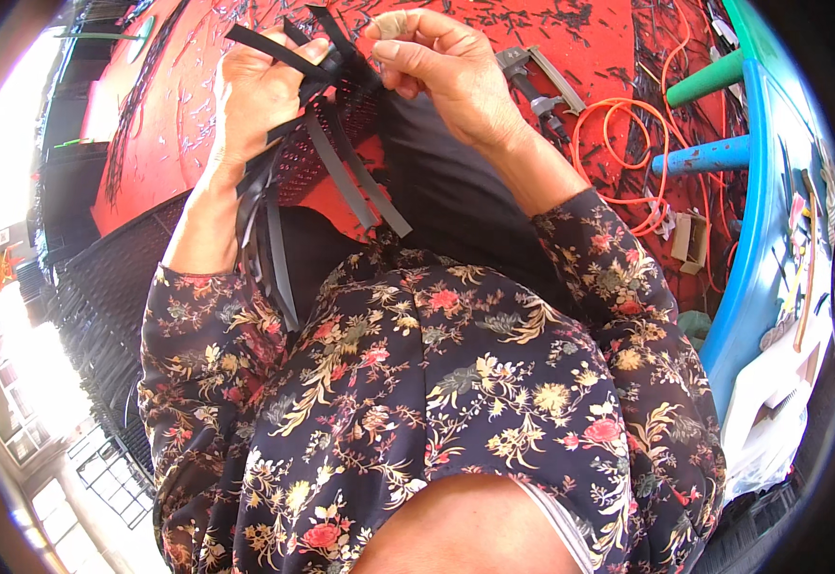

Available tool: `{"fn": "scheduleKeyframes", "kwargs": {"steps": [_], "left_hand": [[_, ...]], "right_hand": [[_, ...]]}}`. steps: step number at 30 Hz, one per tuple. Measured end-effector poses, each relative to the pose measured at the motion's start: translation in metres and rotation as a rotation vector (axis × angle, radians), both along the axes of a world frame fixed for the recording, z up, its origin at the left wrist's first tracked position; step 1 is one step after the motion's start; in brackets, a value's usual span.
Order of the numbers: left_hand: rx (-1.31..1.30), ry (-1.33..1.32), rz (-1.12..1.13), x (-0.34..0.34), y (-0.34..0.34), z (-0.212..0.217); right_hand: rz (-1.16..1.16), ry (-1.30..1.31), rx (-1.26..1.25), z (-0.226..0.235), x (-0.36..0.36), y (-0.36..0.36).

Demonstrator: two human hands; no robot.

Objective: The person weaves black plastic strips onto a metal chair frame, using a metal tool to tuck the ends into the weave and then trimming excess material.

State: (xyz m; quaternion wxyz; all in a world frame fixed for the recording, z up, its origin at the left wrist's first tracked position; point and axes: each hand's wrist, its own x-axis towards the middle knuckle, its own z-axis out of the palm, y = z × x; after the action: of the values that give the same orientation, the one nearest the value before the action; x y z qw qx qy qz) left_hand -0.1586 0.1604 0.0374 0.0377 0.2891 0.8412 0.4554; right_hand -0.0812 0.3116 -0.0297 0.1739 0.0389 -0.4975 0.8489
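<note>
Black flat strips (pixel 279 50) cross and stick up at the edge of a black woven mesh piece (pixel 327 158) over my lap. My left hand (pixel 257 100) is closed around the strips at that edge. Loose strip ends (pixel 339 167) hang down toward my body. Just to the right, my right hand (pixel 451 81) is pinched, thumb against forefinger, beside an upright strip end. A tan wrap (pixel 394 26) covers one of its fingers. Whatever sits between those fingertips is too small to make out.
Black scraps litter the red floor (pixel 590 72). To the right lie a grey metal-and-black tool (pixel 537 91), a coiled orange hose (pixel 618 105) and a small cardboard box (pixel 690 239). A blue table edge (pixel 733 316) curves alongside. Dark woven mesh (pixel 111 287) stands at my left.
</note>
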Motion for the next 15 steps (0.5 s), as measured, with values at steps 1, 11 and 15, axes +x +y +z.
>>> {"fn": "scheduleKeyframes", "kwargs": {"steps": [1,11,15], "left_hand": [[0.023,-0.047,0.008,0.01,0.006,0.006],[-0.034,0.122,-0.05,0.012,0.0,0.0],[0.051,-0.069,-0.022,0.017,-0.001,-0.002]], "right_hand": [[0.084,0.029,-0.138,0.005,-0.003,-0.004],[0.079,-0.163,-0.155,0.014,0.012,-0.008],[0.04,-0.24,-0.289,0.017,0.021,-0.019]]}}
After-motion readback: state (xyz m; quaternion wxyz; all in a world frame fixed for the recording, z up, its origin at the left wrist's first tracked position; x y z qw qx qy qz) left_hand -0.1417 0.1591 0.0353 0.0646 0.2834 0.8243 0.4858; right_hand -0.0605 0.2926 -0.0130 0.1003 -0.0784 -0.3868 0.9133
